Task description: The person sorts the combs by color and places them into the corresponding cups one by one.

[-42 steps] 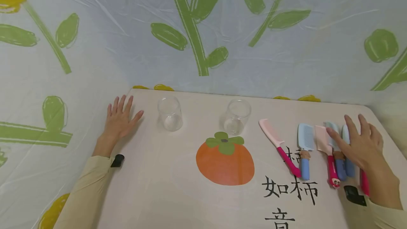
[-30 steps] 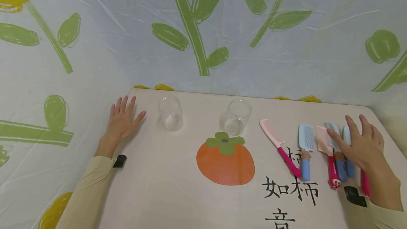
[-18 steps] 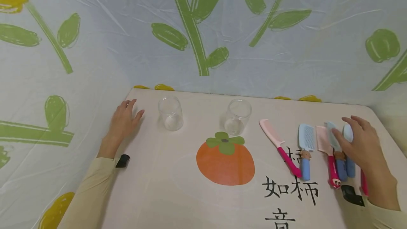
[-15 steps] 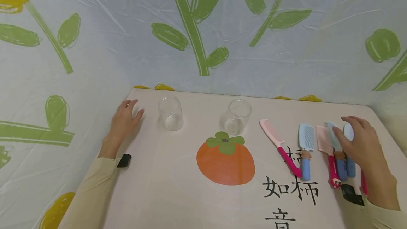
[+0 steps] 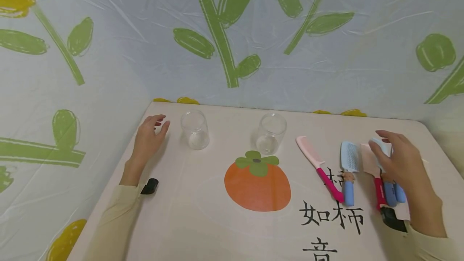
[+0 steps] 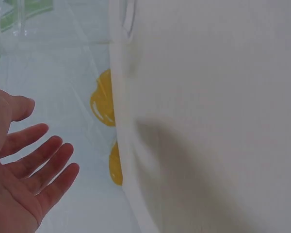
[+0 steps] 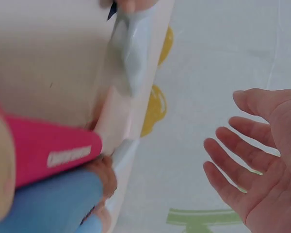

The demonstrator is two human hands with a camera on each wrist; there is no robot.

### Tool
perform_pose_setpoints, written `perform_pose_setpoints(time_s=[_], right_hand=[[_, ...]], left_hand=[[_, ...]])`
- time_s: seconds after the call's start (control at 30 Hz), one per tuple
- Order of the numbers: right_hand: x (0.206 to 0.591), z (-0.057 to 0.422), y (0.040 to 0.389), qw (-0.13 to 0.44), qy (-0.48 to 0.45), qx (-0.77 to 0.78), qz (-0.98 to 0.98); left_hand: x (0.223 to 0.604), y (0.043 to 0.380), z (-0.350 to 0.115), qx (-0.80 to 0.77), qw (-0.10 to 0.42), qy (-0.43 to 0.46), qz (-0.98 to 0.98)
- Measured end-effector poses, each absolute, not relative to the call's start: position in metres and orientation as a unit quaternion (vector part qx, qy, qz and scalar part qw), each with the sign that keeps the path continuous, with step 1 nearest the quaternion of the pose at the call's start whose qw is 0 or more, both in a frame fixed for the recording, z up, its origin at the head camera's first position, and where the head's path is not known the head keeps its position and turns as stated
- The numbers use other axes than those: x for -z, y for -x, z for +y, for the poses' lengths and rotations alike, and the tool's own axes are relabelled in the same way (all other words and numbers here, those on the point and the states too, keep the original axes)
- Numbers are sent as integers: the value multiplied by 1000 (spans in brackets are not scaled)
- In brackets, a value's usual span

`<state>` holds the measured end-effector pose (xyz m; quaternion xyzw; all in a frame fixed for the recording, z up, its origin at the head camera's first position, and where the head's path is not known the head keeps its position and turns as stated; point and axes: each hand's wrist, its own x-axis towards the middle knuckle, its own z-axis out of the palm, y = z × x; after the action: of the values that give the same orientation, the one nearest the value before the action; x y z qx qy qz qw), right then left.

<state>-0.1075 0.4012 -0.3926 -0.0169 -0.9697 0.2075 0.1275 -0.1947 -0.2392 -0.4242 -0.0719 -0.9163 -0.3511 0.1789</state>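
Observation:
My left hand [image 5: 148,139] hovers over the table's far left part, fingers loosely bent and holding nothing. Just right of it stands a clear glass cup [image 5: 194,130]. My right hand [image 5: 403,164] is above a cluster of combs at the right, with nothing in its grasp. Under and beside it lie a pink comb with a magenta handle [image 5: 369,160] and a light-blue comb [image 5: 379,145], both partly covered. In the right wrist view the fingers [image 7: 228,187] are spread and relaxed, the magenta handle [image 7: 58,148] close to the camera.
A second clear glass cup [image 5: 272,132] stands near the middle back. Left of the cluster lie a pink comb [image 5: 308,151] with a long magenta handle and a blue comb [image 5: 349,156]. The tabletop [image 5: 188,212] carries a printed persimmon [image 5: 257,188] and black characters. Flowered cloth [image 5: 145,51] hangs behind.
Both hands have drawn slightly inward, left hand to the right, right hand to the left. Their fingers have bent from spread to loosely curved. The cups and visible combs have stayed put.

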Motion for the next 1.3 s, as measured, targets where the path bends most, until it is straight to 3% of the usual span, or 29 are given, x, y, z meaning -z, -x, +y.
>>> perform_pose_setpoints(time_s=[0.4, 0.83, 1.3], right_hand=[[390, 380, 109, 131, -35, -220, -966], [393, 357, 111, 89, -101, -231, -964], [396, 331, 111, 15, -99, -222, -970]], left_hand=[[420, 188, -216, 423, 228, 102, -871], [418, 178, -197, 485, 157, 83, -856], [424, 176, -187, 493, 115, 97, -857]])
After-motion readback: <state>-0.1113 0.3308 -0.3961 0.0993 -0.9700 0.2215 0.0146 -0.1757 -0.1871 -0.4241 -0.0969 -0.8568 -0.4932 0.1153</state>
